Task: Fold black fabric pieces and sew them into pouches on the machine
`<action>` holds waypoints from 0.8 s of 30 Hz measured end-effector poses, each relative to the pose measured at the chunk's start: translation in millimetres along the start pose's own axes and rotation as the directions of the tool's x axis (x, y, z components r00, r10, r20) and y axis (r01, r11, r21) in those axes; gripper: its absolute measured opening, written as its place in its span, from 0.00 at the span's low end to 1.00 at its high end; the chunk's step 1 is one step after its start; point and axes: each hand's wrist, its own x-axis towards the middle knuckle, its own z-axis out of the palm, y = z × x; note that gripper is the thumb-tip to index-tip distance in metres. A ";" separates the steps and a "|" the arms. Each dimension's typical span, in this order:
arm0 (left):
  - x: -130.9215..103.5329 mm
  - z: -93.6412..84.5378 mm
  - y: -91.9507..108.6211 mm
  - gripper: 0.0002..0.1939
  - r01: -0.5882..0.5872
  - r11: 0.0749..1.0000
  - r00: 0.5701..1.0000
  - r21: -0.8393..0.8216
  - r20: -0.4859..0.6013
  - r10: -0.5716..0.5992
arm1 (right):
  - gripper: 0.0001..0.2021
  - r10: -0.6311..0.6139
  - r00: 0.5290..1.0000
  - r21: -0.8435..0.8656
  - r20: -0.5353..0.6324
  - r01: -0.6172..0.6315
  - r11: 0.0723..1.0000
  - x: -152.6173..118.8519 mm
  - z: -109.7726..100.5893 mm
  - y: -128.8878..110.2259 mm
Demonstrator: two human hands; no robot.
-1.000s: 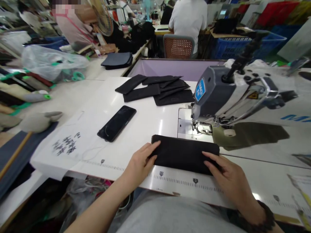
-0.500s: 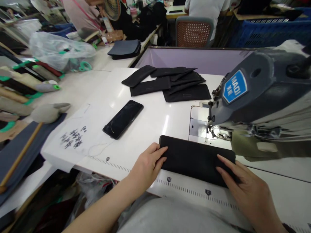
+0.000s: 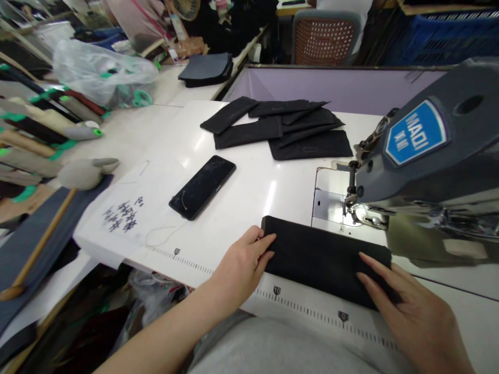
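A folded black fabric piece [image 3: 319, 262] lies along the front of the white sewing table, just before the needle plate [image 3: 329, 202] of the sewing machine [image 3: 424, 140]. Its left end is gripped by my left hand [image 3: 244, 265], thumb and fingers closed on the edge. My right hand [image 3: 413, 301] holds the right end the same way, with the fingertips on top of the cloth. Several similar black fabric pieces [image 3: 241, 132] lie in a loose pile behind. The machine's needle area is lit and stands apart from the cloth.
A black phone [image 3: 202, 187] lies left of centre, near a handwritten paper sheet [image 3: 113, 218]. Thread spools [image 3: 42, 122], a plastic bag [image 3: 103, 72] and a wooden-handled tool [image 3: 42, 239] are at left. Behind the purple partition [image 3: 312, 88] stands a chair [image 3: 325, 39] with a person on it.
The view has shifted slightly, so the table and machine sit a little differently in the picture. Both hands keep the same hold on the black fabric piece.
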 end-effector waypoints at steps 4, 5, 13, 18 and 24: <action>0.4 -0.4 1.2 0.15 0.022 1.000 1.000 0.002 0.020 -0.022 | 0.21 -0.050 0.998 -0.042 -0.026 0.049 0.998 1.6 0.1 -0.7; 0.8 -0.6 1.8 0.15 0.033 0.999 0.999 0.006 0.030 -0.033 | 0.21 -0.063 0.998 -0.054 -0.027 0.062 0.997 2.0 0.2 -0.8; 3.0 -2.0 3.1 0.16 0.071 0.997 0.996 0.026 0.060 -0.072 | 0.21 -0.091 0.995 -0.067 -0.026 0.089 0.994 3.4 -0.6 -0.5; 4.0 -1.4 2.2 0.15 0.074 0.996 0.996 0.040 0.044 -0.076 | 0.18 -0.057 0.998 -0.011 -0.004 0.057 0.998 3.0 0.6 -0.4; 5.6 0.3 -2.6 0.14 0.022 0.999 1.000 0.038 0.016 -0.022 | 0.16 0.000 1.000 0.075 0.026 -0.002 0.997 6.0 0.2 -6.2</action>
